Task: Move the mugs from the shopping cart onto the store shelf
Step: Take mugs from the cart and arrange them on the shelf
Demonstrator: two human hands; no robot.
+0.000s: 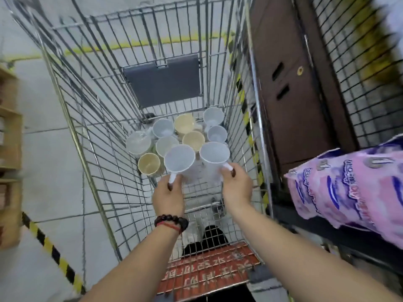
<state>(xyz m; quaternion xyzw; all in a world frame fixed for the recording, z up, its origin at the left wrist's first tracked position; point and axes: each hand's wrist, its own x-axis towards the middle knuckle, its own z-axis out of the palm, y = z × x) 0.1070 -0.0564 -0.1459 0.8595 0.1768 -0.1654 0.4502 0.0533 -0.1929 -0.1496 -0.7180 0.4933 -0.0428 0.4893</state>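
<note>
Head view: inside the wire shopping cart (91, 118), the left hand (169, 196) grips one white mug (179, 159) by its handle; the right hand (236, 186) grips another white mug (214, 152). More mugs (185, 131) cluster just beyond.

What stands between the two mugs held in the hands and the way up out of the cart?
Nothing visible does. The left hand and the right hand each grip a white mug by its handle, left mug, right mug, above the other mugs. The shopping cart is open on top. The shelf surface itself is not clearly seen.
</note>
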